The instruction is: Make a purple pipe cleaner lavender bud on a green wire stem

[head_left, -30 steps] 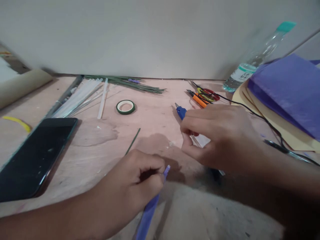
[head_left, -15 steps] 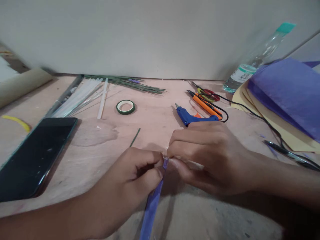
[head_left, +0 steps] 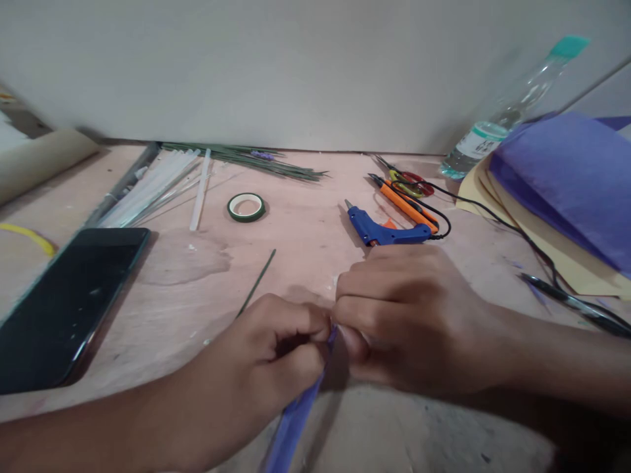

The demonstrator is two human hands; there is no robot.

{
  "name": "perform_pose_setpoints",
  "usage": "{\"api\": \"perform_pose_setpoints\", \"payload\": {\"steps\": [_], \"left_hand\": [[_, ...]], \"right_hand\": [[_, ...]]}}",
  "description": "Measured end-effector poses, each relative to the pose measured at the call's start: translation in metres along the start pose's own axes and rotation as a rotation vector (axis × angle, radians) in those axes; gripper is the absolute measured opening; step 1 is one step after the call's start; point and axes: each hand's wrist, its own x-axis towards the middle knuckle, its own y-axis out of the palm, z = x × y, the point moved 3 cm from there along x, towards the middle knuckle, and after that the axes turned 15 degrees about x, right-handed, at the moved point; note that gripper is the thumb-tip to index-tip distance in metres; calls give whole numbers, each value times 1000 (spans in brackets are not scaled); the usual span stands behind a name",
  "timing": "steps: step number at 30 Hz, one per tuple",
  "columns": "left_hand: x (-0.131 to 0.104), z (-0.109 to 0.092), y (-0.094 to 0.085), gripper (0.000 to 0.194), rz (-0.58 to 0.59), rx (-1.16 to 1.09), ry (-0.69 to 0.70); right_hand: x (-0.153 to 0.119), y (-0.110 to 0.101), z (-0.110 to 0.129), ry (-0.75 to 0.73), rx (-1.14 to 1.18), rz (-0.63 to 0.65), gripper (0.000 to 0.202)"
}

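A narrow purple paper strip [head_left: 296,420] runs from the bottom edge up to my fingers. Thumb and index finger of my left hand [head_left: 276,361] pinch it near its upper end. My right hand [head_left: 409,315] is closed at the very tip of the strip, thumb against curled fingers, almost touching the left fingertips. The exact tip between the fingers is hidden. A thin green stem [head_left: 257,282] lies on the table just beyond my left hand. Past my right knuckles rests a blue glue gun [head_left: 382,230], its nozzle pointing away to the left.
Green tape [head_left: 246,219] lies mid-table. A black phone [head_left: 73,309], glue sticks [head_left: 152,187] and green stems [head_left: 276,167] are left and behind. At right: orange cutter [head_left: 407,207], scissors [head_left: 411,184], bottle [head_left: 478,148], purple paper [head_left: 566,184], black pen [head_left: 572,305].
Both hands have shifted slightly toward me and to the right with the strip. The right thumb is more bent, and more of the green stem shows.
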Motion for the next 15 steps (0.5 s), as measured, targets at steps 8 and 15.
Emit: {"api": "perform_pose_setpoints", "payload": {"steps": [8,15], "left_hand": [[-5,-5,1,36,32,-51,8],[-1,9,-3,43,25,-118,-56]], "right_hand": [[0,-19,-22,155,-56,-134,12],[-2,-41,-53,391,428,-352,30]]}}
